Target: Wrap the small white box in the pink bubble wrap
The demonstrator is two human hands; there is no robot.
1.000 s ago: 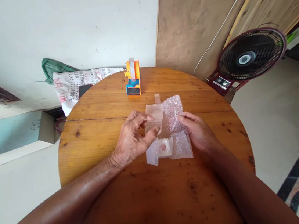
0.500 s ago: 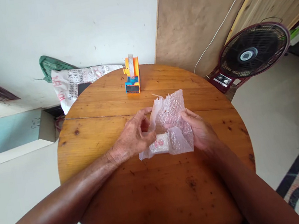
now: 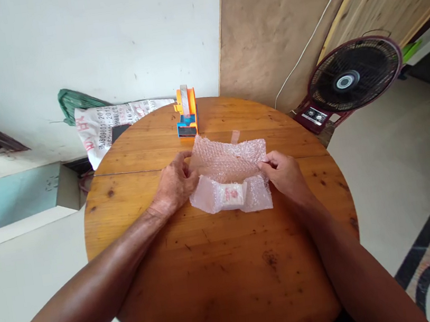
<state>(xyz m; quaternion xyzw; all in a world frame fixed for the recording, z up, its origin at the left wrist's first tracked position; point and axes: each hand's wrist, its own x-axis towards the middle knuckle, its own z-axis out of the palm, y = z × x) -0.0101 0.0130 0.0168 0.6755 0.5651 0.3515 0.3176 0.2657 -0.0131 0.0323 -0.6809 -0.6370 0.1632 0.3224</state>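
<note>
A sheet of bubble wrap lies spread on the round wooden table. On its near part sits a small white box with red marks, partly covered by the wrap's near fold. My left hand pinches the wrap's left edge between thumb and fingers. Opposite it, my right hand grips the right edge with thumb and forefinger. A short strip of clear tape sticks out from the wrap's far edge.
An orange and blue tape dispenser stands near the table's far edge. Beyond the table on the right is a dark fan. A printed white sack lies by the wall at the back left.
The bubble wrap has been drawn out wider and flatter, its left side opened outward. My left hand has moved left with that edge, and my right hand still holds the other side.
</note>
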